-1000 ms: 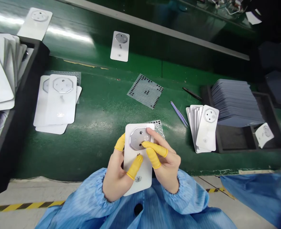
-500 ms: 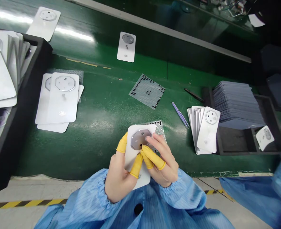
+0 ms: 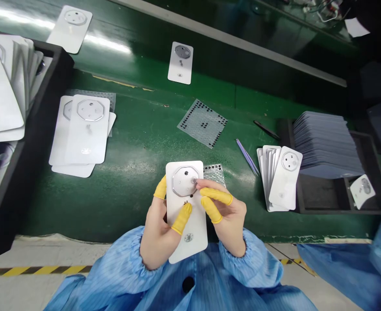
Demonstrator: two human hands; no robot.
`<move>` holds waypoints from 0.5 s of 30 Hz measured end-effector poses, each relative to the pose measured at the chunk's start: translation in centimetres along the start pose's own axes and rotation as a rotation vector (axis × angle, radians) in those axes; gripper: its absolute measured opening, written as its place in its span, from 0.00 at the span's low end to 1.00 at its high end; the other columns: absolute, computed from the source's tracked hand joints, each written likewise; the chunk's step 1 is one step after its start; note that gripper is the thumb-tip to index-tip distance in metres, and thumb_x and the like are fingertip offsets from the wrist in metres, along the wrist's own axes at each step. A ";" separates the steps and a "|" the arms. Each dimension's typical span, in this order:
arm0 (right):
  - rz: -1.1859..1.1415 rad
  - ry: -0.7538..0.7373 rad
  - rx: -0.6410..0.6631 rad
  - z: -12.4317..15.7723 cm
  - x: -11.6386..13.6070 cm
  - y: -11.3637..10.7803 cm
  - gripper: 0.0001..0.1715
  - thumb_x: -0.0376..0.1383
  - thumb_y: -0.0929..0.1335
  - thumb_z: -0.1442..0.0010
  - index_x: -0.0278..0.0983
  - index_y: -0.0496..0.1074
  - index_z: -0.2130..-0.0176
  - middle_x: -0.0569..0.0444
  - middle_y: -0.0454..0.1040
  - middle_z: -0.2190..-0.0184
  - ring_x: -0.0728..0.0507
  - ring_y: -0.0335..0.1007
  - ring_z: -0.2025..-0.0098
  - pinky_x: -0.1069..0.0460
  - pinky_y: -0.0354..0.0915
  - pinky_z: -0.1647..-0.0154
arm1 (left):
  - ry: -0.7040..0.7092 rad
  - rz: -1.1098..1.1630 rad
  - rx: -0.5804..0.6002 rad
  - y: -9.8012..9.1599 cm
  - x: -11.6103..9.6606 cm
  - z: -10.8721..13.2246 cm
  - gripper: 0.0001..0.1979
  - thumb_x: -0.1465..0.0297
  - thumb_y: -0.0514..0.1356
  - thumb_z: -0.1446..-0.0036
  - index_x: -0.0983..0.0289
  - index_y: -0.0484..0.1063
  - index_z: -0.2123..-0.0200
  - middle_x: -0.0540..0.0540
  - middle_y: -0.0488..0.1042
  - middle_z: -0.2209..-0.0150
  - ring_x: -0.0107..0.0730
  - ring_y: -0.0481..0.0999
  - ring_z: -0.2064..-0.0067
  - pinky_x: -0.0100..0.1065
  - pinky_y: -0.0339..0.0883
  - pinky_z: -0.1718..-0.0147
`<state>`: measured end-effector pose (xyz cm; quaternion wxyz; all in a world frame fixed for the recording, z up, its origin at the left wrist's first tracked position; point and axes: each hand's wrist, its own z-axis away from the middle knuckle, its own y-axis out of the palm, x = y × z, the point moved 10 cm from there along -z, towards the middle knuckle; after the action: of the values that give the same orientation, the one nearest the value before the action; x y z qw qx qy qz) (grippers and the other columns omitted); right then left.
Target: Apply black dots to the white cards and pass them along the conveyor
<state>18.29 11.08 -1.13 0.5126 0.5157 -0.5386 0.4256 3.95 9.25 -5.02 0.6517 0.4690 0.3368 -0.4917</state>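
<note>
Plate (image 3: pixel 197 218): grasped by the left hand (image 3: pixel 160 233) over the tabletop's (image 3: pixel 138 194) near edge. Right hand (image 3: pixel 228 218) touches its octagon (image 3: pixel 181 182); pinch cannot be determined. One octagon spot is dark, others pale: work judged partial.

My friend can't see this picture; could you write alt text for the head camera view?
A person's left hand holds a white card at a green table, the right hand at the card's edge. Purple tweezers and a pile of similar cards lie to the right.

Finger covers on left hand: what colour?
Yellow finger covers on the left hand, best seen in head view.
</note>
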 end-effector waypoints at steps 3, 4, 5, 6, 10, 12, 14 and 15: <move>-0.040 0.054 0.028 -0.3 -0.3 -0.1 0.12 0.29 0.69 0.40 0.44 0.78 0.60 0.55 0.79 0.57 0.46 0.77 0.55 0.48 0.75 0.53 | -0.023 0.058 0.025 0.3 -0.1 -0.2 0.32 0.71 0.64 0.44 0.57 0.56 0.38 0.58 0.77 0.49 0.43 0.81 0.54 0.35 0.80 0.63; -0.005 0.037 0.030 -0.3 -0.1 -0.3 0.13 0.29 0.68 0.40 0.44 0.77 0.59 0.55 0.79 0.57 0.46 0.76 0.54 0.48 0.75 0.53 | -0.029 0.069 0.025 0.3 -0.2 -0.2 0.32 0.71 0.65 0.44 0.57 0.56 0.39 0.59 0.77 0.49 0.44 0.81 0.54 0.34 0.80 0.63; 0.055 -0.014 0.032 -0.3 0.4 -0.5 0.13 0.28 0.68 0.40 0.44 0.77 0.57 0.54 0.78 0.56 0.45 0.76 0.54 0.47 0.74 0.53 | -0.032 0.074 0.020 0.3 -0.3 -0.3 0.32 0.71 0.65 0.44 0.58 0.56 0.39 0.59 0.77 0.49 0.44 0.81 0.55 0.33 0.80 0.64; 0.135 -0.097 0.035 -0.2 1.2 -0.6 0.14 0.28 0.68 0.40 0.44 0.76 0.56 0.53 0.78 0.54 0.44 0.75 0.53 0.45 0.74 0.53 | -0.035 0.075 0.017 0.2 -0.5 -0.3 0.33 0.72 0.65 0.45 0.58 0.56 0.39 0.59 0.76 0.48 0.43 0.81 0.55 0.32 0.80 0.66; 0.482 -0.460 0.116 1.2 4.4 0.5 0.19 0.26 0.70 0.44 0.40 0.74 0.52 0.46 0.76 0.52 0.39 0.73 0.51 0.39 0.72 0.51 | 0.003 0.033 0.044 0.3 -0.9 -0.1 0.35 0.72 0.64 0.44 0.56 0.54 0.36 0.59 0.75 0.47 0.44 0.81 0.55 0.31 0.79 0.68; 0.590 -0.500 0.174 1.4 4.4 1.1 0.19 0.25 0.69 0.43 0.38 0.74 0.52 0.44 0.76 0.52 0.39 0.73 0.50 0.38 0.71 0.49 | 0.056 -0.028 0.079 0.6 -1.0 0.1 0.38 0.72 0.65 0.45 0.56 0.52 0.35 0.59 0.75 0.46 0.45 0.80 0.53 0.34 0.79 0.63; 0.660 -0.492 0.221 1.4 3.9 1.5 0.17 0.26 0.69 0.42 0.38 0.73 0.53 0.45 0.76 0.53 0.40 0.73 0.51 0.38 0.71 0.47 | 0.102 -0.112 0.106 0.7 -0.8 0.3 0.41 0.73 0.65 0.46 0.57 0.50 0.34 0.60 0.76 0.47 0.45 0.80 0.53 0.37 0.78 0.59; 0.693 -0.487 0.244 1.4 3.5 1.6 0.16 0.26 0.68 0.41 0.38 0.73 0.53 0.45 0.76 0.53 0.41 0.73 0.51 0.37 0.70 0.46 | 0.116 -0.156 0.106 0.7 -0.6 0.5 0.40 0.73 0.65 0.46 0.58 0.50 0.33 0.60 0.76 0.48 0.44 0.80 0.54 0.38 0.77 0.58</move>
<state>16.75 9.43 2.33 0.1331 0.4466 -0.7308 0.4988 4.42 9.04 -4.17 0.5652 0.5028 0.3832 -0.5300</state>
